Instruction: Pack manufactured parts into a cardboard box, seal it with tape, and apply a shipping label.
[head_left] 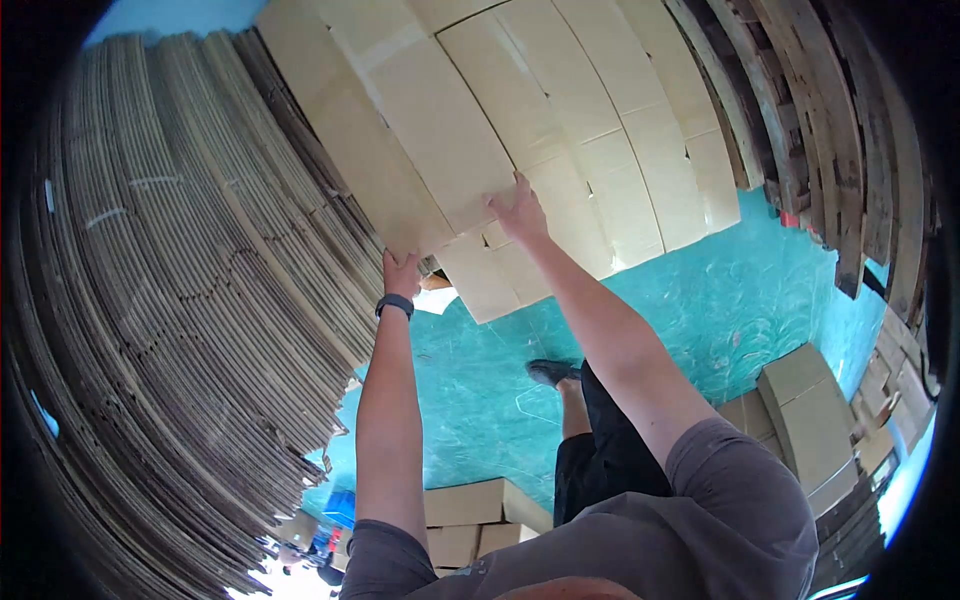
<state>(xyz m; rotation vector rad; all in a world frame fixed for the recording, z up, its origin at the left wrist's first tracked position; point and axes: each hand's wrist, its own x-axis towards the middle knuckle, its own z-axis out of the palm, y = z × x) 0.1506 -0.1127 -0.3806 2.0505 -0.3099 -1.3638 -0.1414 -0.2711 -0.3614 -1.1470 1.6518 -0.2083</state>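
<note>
A large flat sheet of tan cardboard [440,130], an unfolded box blank, is tilted up in front of me. My left hand [401,272], with a dark band on its wrist, grips the sheet's lower edge. My right hand [519,212] presses on the sheet's face near a slot, fingers spread over it. Both arms reach up from the lower edge. More flat blanks [640,150] lie behind it on the right.
A tall stack of corrugated cardboard sheets [170,300] fills the left side, edge on. Wooden pallets [810,120] stand at the upper right. Folded boxes [810,410] sit at the right and more boxes [470,510] below. The floor [700,310] is turquoise.
</note>
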